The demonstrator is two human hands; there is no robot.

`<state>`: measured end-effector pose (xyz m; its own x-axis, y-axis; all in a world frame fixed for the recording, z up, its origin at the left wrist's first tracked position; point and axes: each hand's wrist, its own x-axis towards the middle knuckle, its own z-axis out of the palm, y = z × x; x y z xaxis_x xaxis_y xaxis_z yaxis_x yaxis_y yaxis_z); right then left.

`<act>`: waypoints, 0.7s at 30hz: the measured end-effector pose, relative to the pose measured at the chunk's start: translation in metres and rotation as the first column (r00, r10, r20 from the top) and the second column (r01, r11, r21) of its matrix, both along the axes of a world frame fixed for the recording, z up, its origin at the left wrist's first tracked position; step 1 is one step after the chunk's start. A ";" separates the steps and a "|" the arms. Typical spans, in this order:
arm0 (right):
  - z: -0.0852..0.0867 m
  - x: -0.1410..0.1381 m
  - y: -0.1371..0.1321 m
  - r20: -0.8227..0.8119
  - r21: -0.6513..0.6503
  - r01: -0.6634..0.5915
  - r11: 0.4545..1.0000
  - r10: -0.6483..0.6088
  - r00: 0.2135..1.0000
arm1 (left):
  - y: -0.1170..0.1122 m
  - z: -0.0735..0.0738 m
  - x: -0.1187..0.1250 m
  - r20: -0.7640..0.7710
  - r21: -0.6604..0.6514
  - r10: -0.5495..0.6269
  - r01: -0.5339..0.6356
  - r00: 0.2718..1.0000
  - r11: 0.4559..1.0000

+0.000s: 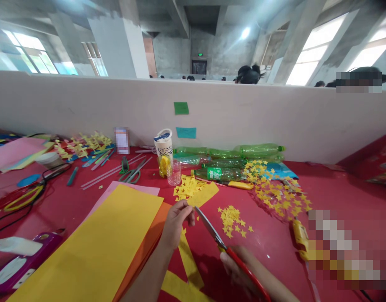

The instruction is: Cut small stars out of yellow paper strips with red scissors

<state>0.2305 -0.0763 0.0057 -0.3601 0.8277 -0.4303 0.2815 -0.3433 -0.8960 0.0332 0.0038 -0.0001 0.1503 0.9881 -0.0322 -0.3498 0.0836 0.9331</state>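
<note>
My right hand (240,266) grips red-handled scissors (213,228), their blades pointing up and left toward my other hand. Fingers pinched together, my left hand (179,218) is close to the blade tips; what is between the fingers is too small to make out. Just beyond it lie a yellow paper strip (208,193) and a heap of yellow scraps (188,186). A pile of cut yellow stars (230,218) sits right of the blades. Beneath my hands are more yellow paper strips (188,258).
Yellow sheets (108,235) over orange paper cover the left front. Green plastic bottles (224,173) lie along the white partition (86,105), beside a paper cup (164,147). Strung yellow stars (275,191) spread at right. Another pair of scissors (134,173) and a purple device (26,262) lie left.
</note>
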 end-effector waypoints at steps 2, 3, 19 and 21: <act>-0.002 0.000 -0.001 0.009 0.031 -0.007 0.999 0.007 1.000 | -0.001 0.002 0.002 -0.013 -0.009 0.008 -0.008 1.000 1.000; -0.002 0.000 -0.002 0.003 0.043 -0.015 0.999 0.015 1.000 | -0.002 0.004 0.002 -0.020 -0.013 0.013 -0.013 1.000 1.000; 0.003 0.002 -0.003 0.037 0.063 -0.036 0.997 0.033 0.999 | -0.003 0.010 0.004 -0.068 -0.046 -0.005 0.002 0.998 0.999; 0.004 0.002 -0.003 0.020 0.055 -0.053 0.997 0.052 0.998 | -0.003 0.009 0.003 -0.055 -0.042 -0.013 0.011 0.998 0.999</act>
